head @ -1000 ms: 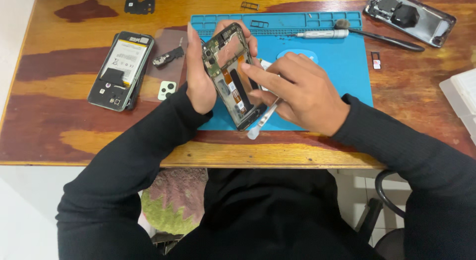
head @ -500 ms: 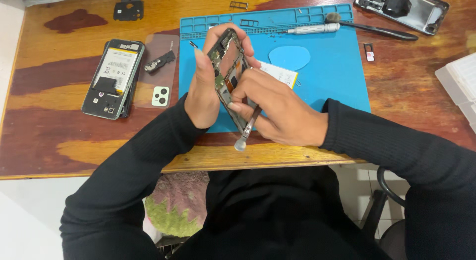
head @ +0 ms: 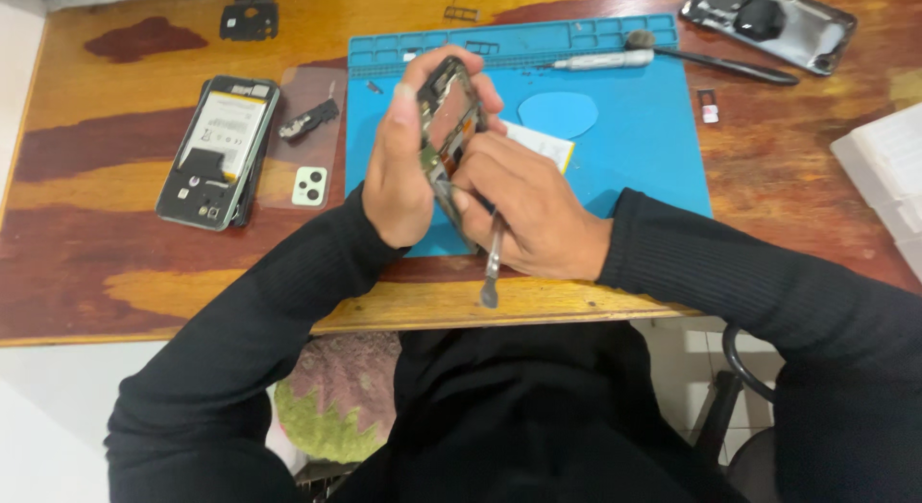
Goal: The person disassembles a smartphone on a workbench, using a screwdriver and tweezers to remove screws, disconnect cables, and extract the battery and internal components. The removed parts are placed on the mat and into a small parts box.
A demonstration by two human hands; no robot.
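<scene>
Two bare hands are seen over a wooden table (head: 115, 273). One blue work mat (head: 653, 148) is laid on it. Three phone pieces can be counted: one opened phone frame (head: 449, 129) held up in the hands, one opened phone with a pale battery (head: 219, 150) laid flat at the left, and one dark back cover (head: 768, 23) at the top right. One clear sheet (head: 300, 167) is laid beside the battery phone, with one small camera piece (head: 309, 186) and one dark strip (head: 307, 121) on it. One screwdriver (head: 603, 59) and one black brush (head: 715, 61) are laid along the top of the mat. One blue oval pick (head: 557, 114) and one white card (head: 540, 143) are seen on the mat just behind the hands. One small black part (head: 248, 16) is laid at the top left.

Compared with half a second ago, the phone frame has been turned more on its edge, so less of its inside is shown. The silver tool has been swung to hang straighter down. The hands are kept at the same place, at the front edge of the mat.

The left hand (head: 399, 172) is closed around the phone frame, with the fingers curled over its top and the thumb pressed on its near side. The frame is held upright above the mat, between both hands. The right hand (head: 533, 210) is closed too; its fingertips are pressed against the frame, and one thin silver tool (head: 492, 263) is clamped in its fingers, with the flat end pointed down past the table edge.
</scene>
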